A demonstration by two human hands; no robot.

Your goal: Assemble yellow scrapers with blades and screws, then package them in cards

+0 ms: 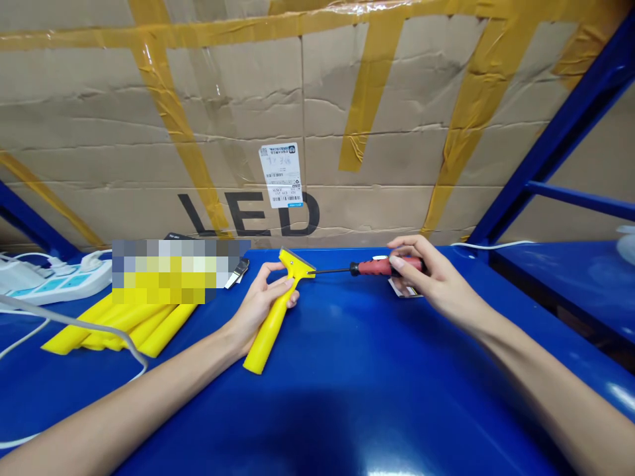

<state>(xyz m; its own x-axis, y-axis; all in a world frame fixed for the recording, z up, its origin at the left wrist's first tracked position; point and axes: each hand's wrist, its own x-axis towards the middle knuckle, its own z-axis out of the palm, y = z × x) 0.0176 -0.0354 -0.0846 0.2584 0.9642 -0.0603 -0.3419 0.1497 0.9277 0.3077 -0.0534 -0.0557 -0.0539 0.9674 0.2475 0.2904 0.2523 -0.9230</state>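
Note:
My left hand (268,297) is closed around the neck of a yellow scraper (270,330), whose head points up and away from me. A dark blade edge and a small screw show on that head. In my right hand (421,268) is a screwdriver (374,267) with a red and black handle, its shaft lying level and pointing left. The screwdriver's tip meets the right side of the scraper head, near a screw. Exactly how the tip sits there is too small to tell.
Several yellow handles (149,324) lie at the left, partly pixelated. A white power strip (64,281) with cables is beyond them. Small packets (404,287) lie behind my right hand. A large taped carton (238,119) stands behind the blue table (347,396), between blue rack posts.

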